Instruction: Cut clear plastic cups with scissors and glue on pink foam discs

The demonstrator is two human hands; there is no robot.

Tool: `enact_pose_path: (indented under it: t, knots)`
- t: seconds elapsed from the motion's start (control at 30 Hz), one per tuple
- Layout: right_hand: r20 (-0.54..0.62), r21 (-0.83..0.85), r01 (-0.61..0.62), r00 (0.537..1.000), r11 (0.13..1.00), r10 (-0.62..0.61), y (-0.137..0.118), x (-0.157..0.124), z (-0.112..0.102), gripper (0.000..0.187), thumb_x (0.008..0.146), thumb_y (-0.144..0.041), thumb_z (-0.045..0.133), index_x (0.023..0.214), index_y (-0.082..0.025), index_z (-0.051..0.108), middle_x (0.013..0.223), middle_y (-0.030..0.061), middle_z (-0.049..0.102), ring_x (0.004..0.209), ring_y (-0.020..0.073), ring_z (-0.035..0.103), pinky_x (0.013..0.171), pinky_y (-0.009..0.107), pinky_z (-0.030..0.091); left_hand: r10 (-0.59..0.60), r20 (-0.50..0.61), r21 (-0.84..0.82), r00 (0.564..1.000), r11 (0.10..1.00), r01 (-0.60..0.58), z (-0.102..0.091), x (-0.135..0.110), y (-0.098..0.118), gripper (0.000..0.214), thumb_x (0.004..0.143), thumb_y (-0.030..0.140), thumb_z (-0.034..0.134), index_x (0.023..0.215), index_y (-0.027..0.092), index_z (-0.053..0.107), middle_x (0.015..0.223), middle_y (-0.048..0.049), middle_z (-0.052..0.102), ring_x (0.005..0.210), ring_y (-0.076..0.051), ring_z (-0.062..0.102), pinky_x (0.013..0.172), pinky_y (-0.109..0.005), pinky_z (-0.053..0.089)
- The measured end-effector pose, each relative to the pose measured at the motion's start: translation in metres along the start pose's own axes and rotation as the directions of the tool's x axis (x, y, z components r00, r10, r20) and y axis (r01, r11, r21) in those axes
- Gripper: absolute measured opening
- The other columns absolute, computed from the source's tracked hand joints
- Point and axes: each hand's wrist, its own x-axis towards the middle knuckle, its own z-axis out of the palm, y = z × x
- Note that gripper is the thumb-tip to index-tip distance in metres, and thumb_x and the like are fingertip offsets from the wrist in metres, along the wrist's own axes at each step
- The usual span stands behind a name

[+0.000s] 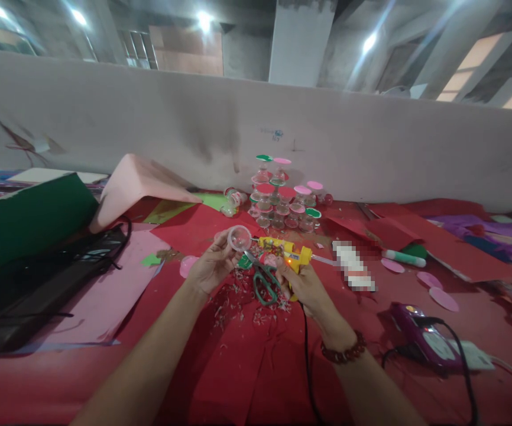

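Observation:
My left hand [211, 267] pinches a small clear plastic cup [240, 238], its round rim turned towards me. In my right hand [310, 291] is a yellow glue gun [298, 257], its nozzle pointing left at the cup; whether they touch I cannot tell. A glue stick [322, 259] pokes out of the gun's rear. Below the gun lies a pair of scissors [265, 289] with green handles, among paper scraps [233, 307]. Behind my hands stands a stack of clear cups [278, 220] with red, pink and green paper discs between and on top of them.
A black cord [307, 361] runs from the gun towards me. To the right lie a green marker [404, 258], pink paper discs [443, 299] and a purple power device [424, 340]. On the left are a black bag [38, 307] and pink paper [127, 284]. A white partition [149, 118] rises behind.

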Motion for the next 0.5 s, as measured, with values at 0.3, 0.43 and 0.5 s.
enact_pose_path:
  t: [0.3, 0.43, 0.5]
  knots:
    - [0.025, 0.01, -0.001, 1.0, 1.0, 0.001, 0.0016, -0.0001, -0.0002, 0.053, 0.07, -0.067, 0.057, 0.053, -0.019, 0.047, 0.034, -0.0064, 0.041, 0.029, 0.0063, 0.037, 0.033, 0.018, 0.028, 0.0, -0.037, -0.004, 0.999, 1.0, 0.0, 0.0006, 0.0006, 0.0002, 0.039, 0.067, 0.0, 0.065, 0.099, 0.021, 0.067, 0.096, -0.0024, 0.07, 0.087, -0.013, 0.064, 0.082, -0.025, 0.051]
    - [0.024, 0.013, -0.002, 1.0, 1.0, 0.001, 0.0019, -0.0002, 0.0006, 0.052, 0.071, -0.066, 0.057, 0.051, -0.019, 0.047, 0.035, -0.0063, 0.042, 0.029, 0.0062, 0.038, 0.033, 0.018, 0.029, 0.01, -0.056, -0.01, 0.998, 1.0, -0.011, 0.0002, 0.0015, 0.0, 0.039, 0.065, -0.001, 0.066, 0.098, 0.021, 0.068, 0.094, -0.0022, 0.07, 0.086, -0.014, 0.065, 0.08, -0.025, 0.051]
    - [0.032, 0.022, 0.004, 0.999, 1.0, -0.005, 0.0018, -0.0002, 0.0012, 0.052, 0.07, -0.066, 0.059, 0.052, -0.019, 0.047, 0.036, -0.0067, 0.042, 0.029, 0.0061, 0.038, 0.032, 0.018, 0.029, 0.011, -0.054, -0.008, 0.998, 1.0, -0.012, 0.0002, 0.0014, 0.0, 0.038, 0.066, -0.001, 0.065, 0.096, 0.021, 0.068, 0.095, -0.002, 0.07, 0.085, -0.013, 0.064, 0.079, -0.025, 0.051]
